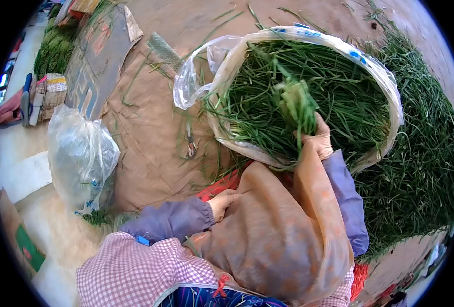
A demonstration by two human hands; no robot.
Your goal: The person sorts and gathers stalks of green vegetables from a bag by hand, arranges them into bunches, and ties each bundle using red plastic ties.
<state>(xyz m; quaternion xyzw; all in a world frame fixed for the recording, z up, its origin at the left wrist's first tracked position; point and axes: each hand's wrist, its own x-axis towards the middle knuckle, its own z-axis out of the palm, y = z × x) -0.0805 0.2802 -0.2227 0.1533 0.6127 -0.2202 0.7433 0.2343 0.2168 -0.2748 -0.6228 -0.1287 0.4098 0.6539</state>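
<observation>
My right hand [319,138] is closed around a small bunch of garlic chives [296,100], with the pale cut ends pointing up and slightly blurred. It is above a wide container lined with a clear plastic bag [393,102], which is heaped with long green chives [334,77]. My left hand [220,204] rests at my lap, its fingers curled on the edge of a brown translucent apron [273,220]. Some of those fingertips are hidden.
A large pile of loose chives [416,169] lies to the right. Stray blades and a small metal-tipped item [191,147] lie on the brown ground sheet [150,169]. At left are a stuffed clear plastic bag [81,153], a cardboard box [53,97] and more green bundles [58,48].
</observation>
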